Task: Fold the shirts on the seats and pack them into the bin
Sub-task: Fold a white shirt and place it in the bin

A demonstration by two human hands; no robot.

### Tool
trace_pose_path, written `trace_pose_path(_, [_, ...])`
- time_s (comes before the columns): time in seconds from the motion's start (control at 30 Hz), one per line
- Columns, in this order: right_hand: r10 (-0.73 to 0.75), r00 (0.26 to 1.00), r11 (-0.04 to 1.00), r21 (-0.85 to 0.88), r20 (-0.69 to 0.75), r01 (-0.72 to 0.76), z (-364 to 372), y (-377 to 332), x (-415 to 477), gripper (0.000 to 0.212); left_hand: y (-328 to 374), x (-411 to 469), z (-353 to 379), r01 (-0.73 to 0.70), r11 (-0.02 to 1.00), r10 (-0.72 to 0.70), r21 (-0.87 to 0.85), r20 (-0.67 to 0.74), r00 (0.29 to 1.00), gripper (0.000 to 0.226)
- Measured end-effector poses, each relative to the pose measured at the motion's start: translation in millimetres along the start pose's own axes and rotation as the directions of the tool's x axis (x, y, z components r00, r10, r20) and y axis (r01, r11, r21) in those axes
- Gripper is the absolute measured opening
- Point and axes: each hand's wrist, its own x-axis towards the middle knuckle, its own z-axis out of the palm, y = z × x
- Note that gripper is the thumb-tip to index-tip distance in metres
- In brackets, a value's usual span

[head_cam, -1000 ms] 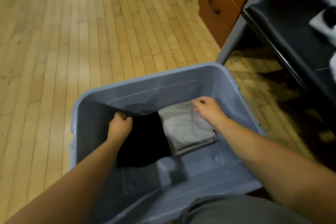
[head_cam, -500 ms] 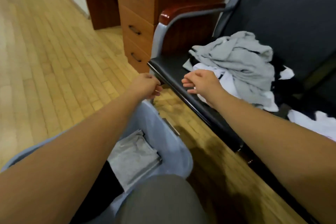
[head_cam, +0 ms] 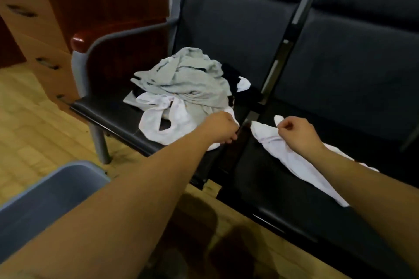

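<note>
A heap of shirts lies on the left black seat (head_cam: 106,108): a crumpled grey shirt (head_cam: 188,81) on top, a white shirt (head_cam: 163,118) at the front and a black garment (head_cam: 231,72) behind. My left hand (head_cam: 223,128) is curled on the right edge of that white shirt and grips it. A second white shirt (head_cam: 292,161) lies stretched across the right seat (head_cam: 283,197). My right hand (head_cam: 299,135) pinches its upper end. The grey-blue bin (head_cam: 56,179) stands on the floor at the lower left; its inside is hidden by my left forearm.
A grey armrest with a red-brown wooden pad (head_cam: 81,41) bounds the left seat. A wooden drawer cabinet (head_cam: 34,29) stands to the left of it. A metal bar (head_cam: 278,56) divides the two seats. Wooden floor (head_cam: 34,131) lies between bin and seats.
Both hands left the folded grey and black shirts in the bin, rose to the seats and closed on white cloth. The view swung up from the bin to the seats.
</note>
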Motion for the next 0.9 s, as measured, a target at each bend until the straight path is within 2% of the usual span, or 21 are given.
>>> trace_pose_path(0.03, [0.061,0.998,0.995,-0.077,0.011,-0.060,-5,20,-1,0.017,-1,4,17,-0.011,1.000,0.010,0.028,0.032,0.999,0.017])
trace_pose_path(0.1, [0.177,0.980,0.951,-0.275,0.096,-0.144,-8,56,-11,0.057,-7,10,43,-0.047,0.988,0.033,0.150,0.098,0.995,0.015])
trace_pose_path(0.13, [0.221,0.968,0.916,-0.367,0.121,-0.163,-7,73,-18,0.070,-10,11,50,-0.069,0.971,0.042,0.229,0.121,0.992,0.014])
trace_pose_path(0.17, [0.231,0.964,0.880,-0.451,0.129,-0.150,-5,88,-25,0.075,-11,13,57,-0.086,0.954,0.049,0.288,0.131,0.990,0.015])
trace_pose_path(0.2, [0.223,0.968,0.847,-0.514,0.116,-0.134,-3,100,-31,0.071,-10,14,61,-0.091,0.952,0.054,0.293,0.131,0.990,0.015])
trace_pose_path(0.27, [0.184,0.979,0.822,-0.559,0.087,-0.105,-5,108,-36,0.052,-3,14,70,-0.078,0.972,0.052,0.223,0.123,0.991,0.015])
trace_pose_path(0.33, [0.140,0.986,0.879,-0.470,0.095,-0.080,-15,107,-40,0.046,2,19,80,-0.076,0.972,0.057,0.222,0.093,0.994,0.011])
trace_pose_path(0.37, [0.108,0.989,0.923,-0.380,0.102,-0.062,-22,105,-44,0.043,2,21,84,-0.080,0.969,0.065,0.232,0.073,0.995,0.017])
trace_pose_path(0.47, [0.003,0.989,0.997,-0.079,0.148,0.009,-51,91,-64,0.023,9,18,91,-0.141,0.975,0.117,0.173,0.142,0.983,0.062])
trace_pose_path(0.5, [-0.012,0.988,0.999,-0.027,0.152,0.016,-61,87,-70,0.024,13,18,93,-0.160,0.977,0.135,0.137,0.180,0.975,0.078])
trace_pose_path(0.53, [-0.017,0.989,1.000,-0.007,0.149,0.019,-70,83,-77,0.029,19,17,96,-0.177,0.977,0.149,0.119,0.211,0.966,0.085])
trace_pose_path(0.57, [-0.019,0.988,1.000,0.001,0.152,0.019,-77,82,-82,0.033,26,16,100,-0.202,0.973,0.171,0.111,0.243,0.955,0.080])
trace_pose_path(0.6, [-0.027,0.986,1.000,0.017,0.164,0.025,-84,80,-87,0.035,33,14,104,-0.243,0.965,0.205,0.103,0.285,0.936,0.064])
trace_pose_path(0.67, [0.002,0.978,0.997,0.069,0.210,-0.017,-95,79,-95,0.038,47,14,114,-0.365,0.923,0.313,0.124,0.311,0.897,0.019])
trace_pose_path(0.7, [0.025,0.975,0.993,0.104,0.221,-0.049,-100,80,-98,0.041,55,12,117,-0.404,0.906,0.359,0.126,0.278,0.891,0.014])
trace_pose_path(0.77, [0.083,0.976,0.975,0.188,0.203,-0.122,-112,81,-105,0.047,73,8,117,-0.395,0.913,0.380,0.099,0.143,0.914,0.019])
trace_pose_path(0.83, [0.130,0.983,0.946,0.279,0.130,-0.162,-123,89,-107,0.049,93,2,114,-0.395,0.918,0.395,-0.034,-0.014,0.919,0.020])
trace_pose_path(0.9, [0.121,0.993,0.933,0.342,-0.001,-0.113,-136,101,-106,0.051,115,-9,110,-0.370,0.917,0.349,-0.151,-0.151,0.925,0.020])
